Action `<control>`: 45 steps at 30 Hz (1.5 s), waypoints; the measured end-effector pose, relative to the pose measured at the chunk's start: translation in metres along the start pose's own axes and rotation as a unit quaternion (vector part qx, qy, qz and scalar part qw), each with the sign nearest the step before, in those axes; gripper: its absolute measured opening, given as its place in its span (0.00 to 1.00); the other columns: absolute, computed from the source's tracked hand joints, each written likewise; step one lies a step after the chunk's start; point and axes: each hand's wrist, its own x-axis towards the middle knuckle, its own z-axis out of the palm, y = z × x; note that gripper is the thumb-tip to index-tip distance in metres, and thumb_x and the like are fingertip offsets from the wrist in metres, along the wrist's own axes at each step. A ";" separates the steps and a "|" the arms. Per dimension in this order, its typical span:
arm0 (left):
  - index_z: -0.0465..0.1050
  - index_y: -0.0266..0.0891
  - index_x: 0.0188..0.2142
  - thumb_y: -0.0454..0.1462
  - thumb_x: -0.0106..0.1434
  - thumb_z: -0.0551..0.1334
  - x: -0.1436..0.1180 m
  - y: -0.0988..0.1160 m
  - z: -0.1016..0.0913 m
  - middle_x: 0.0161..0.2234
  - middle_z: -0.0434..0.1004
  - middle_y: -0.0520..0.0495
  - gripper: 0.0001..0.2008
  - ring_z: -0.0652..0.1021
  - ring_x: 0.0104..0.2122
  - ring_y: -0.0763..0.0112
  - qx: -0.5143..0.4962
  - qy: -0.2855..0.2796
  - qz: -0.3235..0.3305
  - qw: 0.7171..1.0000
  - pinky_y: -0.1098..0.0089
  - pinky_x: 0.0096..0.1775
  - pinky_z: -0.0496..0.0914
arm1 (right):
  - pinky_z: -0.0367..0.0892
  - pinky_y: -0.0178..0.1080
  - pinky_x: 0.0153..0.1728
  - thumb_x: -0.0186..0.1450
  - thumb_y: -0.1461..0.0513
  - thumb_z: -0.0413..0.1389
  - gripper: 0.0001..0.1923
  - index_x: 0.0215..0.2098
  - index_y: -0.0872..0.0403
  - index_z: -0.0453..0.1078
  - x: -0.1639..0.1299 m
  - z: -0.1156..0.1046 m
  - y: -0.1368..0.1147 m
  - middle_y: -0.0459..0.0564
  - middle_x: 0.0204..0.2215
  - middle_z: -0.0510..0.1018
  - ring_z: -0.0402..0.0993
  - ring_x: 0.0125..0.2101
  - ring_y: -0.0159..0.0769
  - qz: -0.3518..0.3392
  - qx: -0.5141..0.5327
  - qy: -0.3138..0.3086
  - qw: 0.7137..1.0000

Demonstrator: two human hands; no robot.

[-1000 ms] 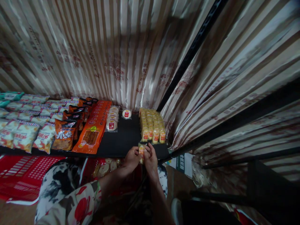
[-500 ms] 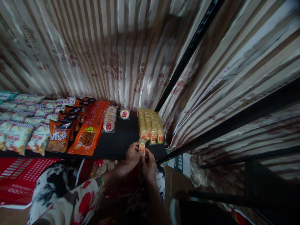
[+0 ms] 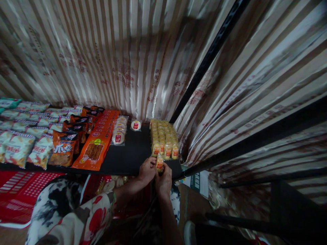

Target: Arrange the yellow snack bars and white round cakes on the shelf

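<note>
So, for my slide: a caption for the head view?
Both hands hold a small yellow snack packet at the black shelf edge.

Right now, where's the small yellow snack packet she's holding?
Head view, lower centre: the small yellow packet is pinched between left hand and right hand, just before the yellow packet rows.

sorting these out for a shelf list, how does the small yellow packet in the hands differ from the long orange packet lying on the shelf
The small yellow packet is held up between the left hand and right hand; the long orange packet lies flat on the black shelf, untouched. The small yellow packet is far smaller and pale yellow with a red label; the long orange packet is long and orange, picturing brown sticks. Both are sealed snack packs.
</note>
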 end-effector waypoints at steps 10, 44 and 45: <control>0.69 0.37 0.47 0.24 0.51 0.52 0.005 -0.001 -0.006 0.53 0.66 0.44 0.24 0.68 0.53 0.68 0.090 0.027 0.063 0.994 0.69 0.57 0.60 | 0.62 0.45 0.45 0.61 0.50 0.48 0.26 0.47 0.62 0.65 0.017 0.006 0.011 0.61 0.40 0.73 0.67 0.42 0.46 -0.017 -0.078 0.085 0.993; 0.61 0.36 0.56 0.24 0.51 0.50 0.018 -0.017 -0.001 0.56 0.65 0.45 0.31 0.63 0.56 0.69 0.155 -0.004 0.124 0.980 0.65 0.60 0.55 | 0.59 0.45 0.44 0.62 0.51 0.49 0.23 0.47 0.59 0.65 0.047 0.022 0.010 0.59 0.37 0.71 0.64 0.39 0.45 -0.003 -0.081 0.103 0.991; 0.61 0.36 0.57 0.24 0.52 0.49 0.018 -0.017 -0.001 0.56 0.65 0.44 0.31 0.63 0.56 0.69 0.157 -0.006 0.124 0.980 0.65 0.60 0.55 | 0.59 0.45 0.44 0.62 0.51 0.49 0.23 0.47 0.59 0.65 0.047 0.022 0.010 0.58 0.37 0.71 0.65 0.38 0.44 -0.002 -0.077 0.103 0.992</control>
